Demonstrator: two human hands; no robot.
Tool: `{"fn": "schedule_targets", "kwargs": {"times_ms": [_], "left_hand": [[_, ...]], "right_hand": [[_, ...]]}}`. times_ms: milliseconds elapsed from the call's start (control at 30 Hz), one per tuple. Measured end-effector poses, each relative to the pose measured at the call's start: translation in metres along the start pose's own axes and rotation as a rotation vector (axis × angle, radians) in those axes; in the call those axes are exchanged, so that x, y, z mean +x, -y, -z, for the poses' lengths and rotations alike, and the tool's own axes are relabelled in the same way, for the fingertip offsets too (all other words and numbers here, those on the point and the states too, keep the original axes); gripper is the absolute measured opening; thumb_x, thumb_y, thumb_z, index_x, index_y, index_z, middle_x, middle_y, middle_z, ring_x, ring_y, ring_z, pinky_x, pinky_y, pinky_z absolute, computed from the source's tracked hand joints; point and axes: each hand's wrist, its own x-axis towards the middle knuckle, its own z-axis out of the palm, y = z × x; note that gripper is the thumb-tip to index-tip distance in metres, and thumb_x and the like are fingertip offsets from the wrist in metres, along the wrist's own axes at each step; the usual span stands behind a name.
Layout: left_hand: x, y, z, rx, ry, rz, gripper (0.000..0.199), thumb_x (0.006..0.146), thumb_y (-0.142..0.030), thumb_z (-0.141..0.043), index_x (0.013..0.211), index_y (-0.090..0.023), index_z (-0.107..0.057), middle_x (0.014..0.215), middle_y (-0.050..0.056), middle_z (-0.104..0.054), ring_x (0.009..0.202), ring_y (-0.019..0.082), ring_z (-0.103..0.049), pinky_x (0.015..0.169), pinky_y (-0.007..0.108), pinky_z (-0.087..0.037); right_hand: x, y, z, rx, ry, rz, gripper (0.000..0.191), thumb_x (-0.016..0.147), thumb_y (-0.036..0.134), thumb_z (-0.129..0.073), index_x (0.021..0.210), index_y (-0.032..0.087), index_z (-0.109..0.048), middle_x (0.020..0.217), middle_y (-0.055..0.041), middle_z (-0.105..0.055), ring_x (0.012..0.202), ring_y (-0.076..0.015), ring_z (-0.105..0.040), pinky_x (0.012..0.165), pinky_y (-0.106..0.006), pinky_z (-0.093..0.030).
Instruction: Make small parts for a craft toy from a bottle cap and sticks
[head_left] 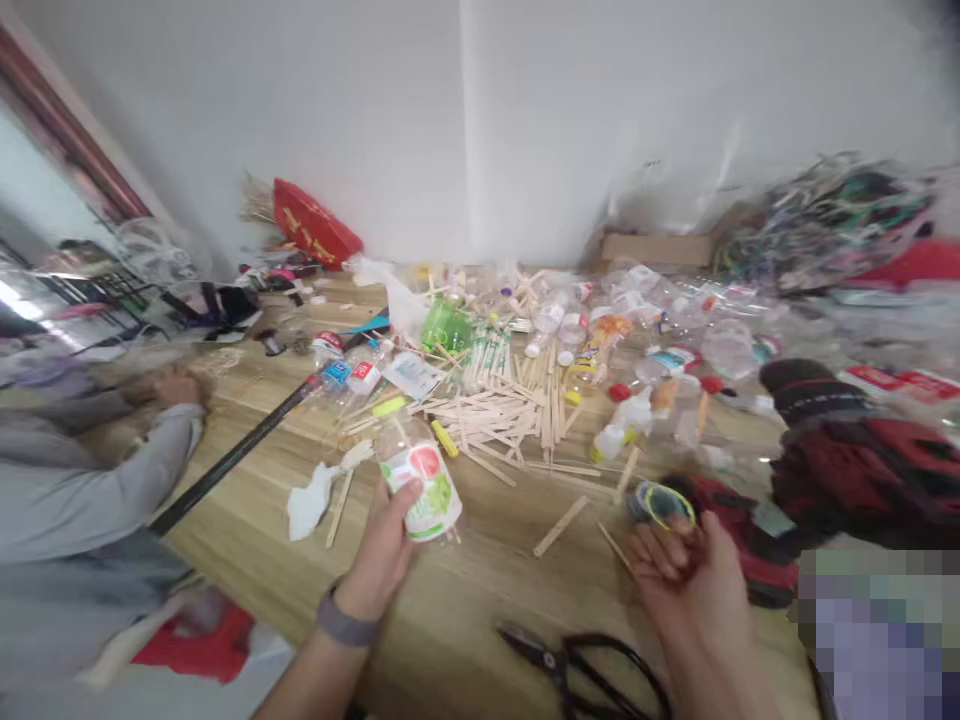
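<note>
My left hand (394, 540) is wrapped round a clear plastic bottle (421, 478) with a yellow cap and a fruit label, tilted above the table. My right hand (686, 565) has its fingers curled at a dark, ring-shaped roll with a yellow rim (667, 505). It looks like a roll of tape, but blur hides the exact grip. Black-handled scissors (570, 665) lie at the table's near edge between my forearms. Loose wooden sticks (561, 526) lie between my hands, with a larger pile of sticks (487, 420) behind the bottle.
Clear plastic bottles (735, 350) crowd the back right. A red and black power tool (832, 460) stands right of my right hand. A long black bar (232, 455) slants across the left, beside another person's grey sleeve (142, 480). White crumpled tissue (311, 503) lies left of the bottle.
</note>
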Motion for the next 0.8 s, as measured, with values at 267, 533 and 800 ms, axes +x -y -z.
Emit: {"fn": "schedule_targets", "kwargs": {"times_ms": [267, 533, 800], "left_hand": [[-0.009, -0.002, -0.024, 0.208, 0.179, -0.190, 0.077, 0.055, -0.025, -0.088, 0.122, -0.021, -0.050, 0.108, 0.005, -0.067, 0.098, 0.023, -0.064, 0.087, 0.032, -0.049], [-0.004, -0.007, -0.033, 0.379, 0.329, -0.250, 0.081, 0.064, -0.029, -0.084, 0.131, -0.020, -0.040, 0.115, 0.009, -0.066, 0.099, 0.025, -0.065, 0.088, 0.036, -0.051], [-0.009, -0.009, -0.025, 0.333, 0.488, -0.165, 0.081, 0.059, -0.029, -0.087, 0.127, -0.019, -0.045, 0.118, 0.011, -0.064, 0.106, 0.026, -0.062, 0.090, 0.035, -0.049]], "right_hand": [[-0.018, -0.023, -0.010, -0.173, 0.124, -0.124, 0.045, 0.057, 0.044, -0.087, 0.063, 0.020, -0.049, 0.050, 0.0089, -0.040, 0.042, -0.0044, -0.032, 0.036, -0.015, -0.027], [-0.023, -0.026, -0.007, -0.345, 0.196, -0.109, 0.047, 0.059, 0.055, -0.084, 0.069, 0.020, -0.054, 0.052, 0.0076, -0.040, 0.045, -0.0052, -0.033, 0.041, -0.016, -0.030], [-0.028, -0.036, -0.016, -0.603, 0.362, 0.078, 0.061, 0.068, 0.056, -0.078, 0.118, 0.029, -0.058, 0.117, -0.0034, -0.060, 0.083, -0.0147, -0.057, 0.068, -0.027, -0.049]]}}
